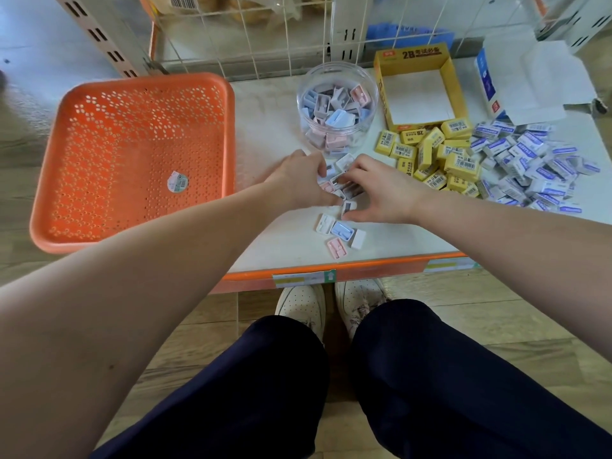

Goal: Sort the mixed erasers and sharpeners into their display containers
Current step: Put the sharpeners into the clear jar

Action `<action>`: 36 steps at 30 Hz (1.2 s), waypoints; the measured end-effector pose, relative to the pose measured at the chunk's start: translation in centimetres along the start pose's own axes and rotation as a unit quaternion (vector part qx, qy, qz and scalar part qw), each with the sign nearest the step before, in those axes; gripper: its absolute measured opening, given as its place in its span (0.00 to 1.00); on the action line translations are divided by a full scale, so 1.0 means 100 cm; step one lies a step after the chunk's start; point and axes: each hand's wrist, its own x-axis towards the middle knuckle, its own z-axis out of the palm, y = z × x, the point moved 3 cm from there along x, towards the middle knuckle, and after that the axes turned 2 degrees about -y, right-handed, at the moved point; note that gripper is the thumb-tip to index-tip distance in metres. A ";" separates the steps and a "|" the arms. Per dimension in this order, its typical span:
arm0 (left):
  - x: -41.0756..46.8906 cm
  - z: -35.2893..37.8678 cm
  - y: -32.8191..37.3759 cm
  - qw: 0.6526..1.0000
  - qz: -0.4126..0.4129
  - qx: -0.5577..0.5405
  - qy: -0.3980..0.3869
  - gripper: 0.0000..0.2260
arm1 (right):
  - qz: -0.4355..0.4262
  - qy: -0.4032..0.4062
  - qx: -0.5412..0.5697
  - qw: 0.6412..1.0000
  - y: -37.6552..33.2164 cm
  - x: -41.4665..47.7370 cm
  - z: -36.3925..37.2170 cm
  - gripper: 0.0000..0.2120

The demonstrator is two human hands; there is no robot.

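A small heap of pastel sharpeners [341,183] lies on the white shelf in front of a clear round jar [337,107] that holds many more. My left hand [298,183] and my right hand [381,190] cup the heap from both sides, fingers curled around several sharpeners. A few loose sharpeners [342,231] lie nearer to me. Right of my hands is a pile of yellow erasers [433,154], then a pile of blue-and-white erasers [533,167]. An empty yellow display box [418,91] stands behind the yellow pile.
An empty orange perforated basket [132,160] sits at the left. An opened white-and-blue box [526,81] stands at the back right. A wire grid [265,34] closes the shelf's back. The shelf's orange front edge [331,273] is above my shoes.
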 end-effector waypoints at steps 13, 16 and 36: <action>0.004 -0.009 -0.006 0.996 0.051 0.067 -0.035 0.23 | -0.017 0.013 0.000 1.000 0.003 0.001 0.001 0.32; 0.002 -0.008 -0.004 0.993 0.075 0.086 -0.039 0.24 | -0.025 0.010 -0.027 0.999 0.003 0.000 0.000 0.32; -0.007 -0.016 -0.006 0.990 0.102 0.087 -0.043 0.16 | -0.022 -0.005 -0.048 0.999 0.013 -0.008 0.004 0.20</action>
